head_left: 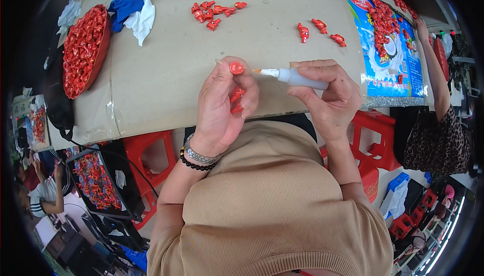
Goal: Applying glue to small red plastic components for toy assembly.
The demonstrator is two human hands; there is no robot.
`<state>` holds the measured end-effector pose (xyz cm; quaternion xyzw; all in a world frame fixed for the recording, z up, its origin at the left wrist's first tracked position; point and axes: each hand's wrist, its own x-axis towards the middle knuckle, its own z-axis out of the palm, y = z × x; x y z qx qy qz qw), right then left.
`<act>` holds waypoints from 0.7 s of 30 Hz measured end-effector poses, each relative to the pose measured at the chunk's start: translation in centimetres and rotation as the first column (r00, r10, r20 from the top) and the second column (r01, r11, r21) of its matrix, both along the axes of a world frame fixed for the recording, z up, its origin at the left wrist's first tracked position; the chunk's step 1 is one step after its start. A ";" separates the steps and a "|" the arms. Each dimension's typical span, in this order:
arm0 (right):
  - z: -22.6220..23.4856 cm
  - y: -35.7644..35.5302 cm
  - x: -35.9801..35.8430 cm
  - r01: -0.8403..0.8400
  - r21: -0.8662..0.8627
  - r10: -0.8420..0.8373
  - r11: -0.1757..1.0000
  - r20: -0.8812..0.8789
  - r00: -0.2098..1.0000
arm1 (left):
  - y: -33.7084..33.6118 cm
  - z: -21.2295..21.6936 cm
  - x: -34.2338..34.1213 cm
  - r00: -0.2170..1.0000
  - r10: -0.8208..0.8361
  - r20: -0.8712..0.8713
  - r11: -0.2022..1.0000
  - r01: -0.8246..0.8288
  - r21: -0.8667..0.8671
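Observation:
My left hand [214, 107] is closed over the table's near edge. It pinches a small glossy red piece [236, 68] between thumb and forefinger. More red pieces [237, 94] show inside the curled fingers. In my right hand [335, 94] lies a small whitish squeeze bottle [305, 78], gripped between thumb and fingers. A thin needle tip [250, 69] points left from the bottle's orange-and-white nozzle, at or very close to the pinched red piece; whether they touch I cannot tell. Beyond my hands lie a cluster of small red figures [218, 9] and three others [303, 33] to the right.
At left, a red basin [106, 41] holds heaped red pieces, beside a blue cloth [126, 6] and a white cloth [141, 17]. At right, red pieces lie on a blue printed sheet [372, 66], where a co-worker's arm [434, 66] reaches in. Red stools [375, 129] stand below the table.

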<state>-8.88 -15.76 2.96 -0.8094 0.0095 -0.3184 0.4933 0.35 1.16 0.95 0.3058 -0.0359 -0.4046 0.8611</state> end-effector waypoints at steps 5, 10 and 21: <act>0.0 0.1 0.0 0.025 0.017 -0.025 1.000 -0.007 1.000 | -0.1 0.0 -0.1 1.000 -0.009 0.014 1.000 0.009 0.004; 0.3 0.3 0.1 0.017 0.032 -0.018 0.999 0.017 1.000 | -0.2 0.0 -0.2 1.000 0.005 0.024 0.998 -0.006 0.065; 0.1 0.7 0.5 0.055 0.031 -0.056 0.998 0.026 0.998 | -0.1 -0.1 -0.2 0.998 -0.019 0.052 0.998 0.016 0.055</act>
